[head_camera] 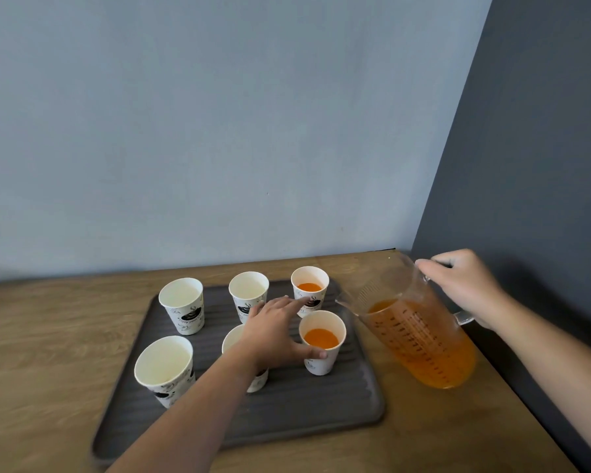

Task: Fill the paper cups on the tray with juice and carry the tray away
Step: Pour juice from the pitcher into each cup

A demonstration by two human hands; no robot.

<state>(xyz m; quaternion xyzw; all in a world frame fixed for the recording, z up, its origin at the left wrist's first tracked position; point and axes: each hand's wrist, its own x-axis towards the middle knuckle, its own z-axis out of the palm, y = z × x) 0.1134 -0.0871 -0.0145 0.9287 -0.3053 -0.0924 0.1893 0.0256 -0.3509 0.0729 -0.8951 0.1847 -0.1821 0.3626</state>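
White printed paper cups (181, 305) are standing six together on the dark grey ribbed tray (287, 414) on the wooden desk (48, 336). The two at the right are holding orange juice, and the rest are looking empty. The left grip (277, 331) is lying spread, thumb touching the near filled cup (319, 365). The right grip (464, 285) is curling round the handle of the clear plastic measuring jug (420, 339), which is leaning trayward. Tipping further before the spout is over a cup would be spilling juice, and the thumb could be toppling the light cup.
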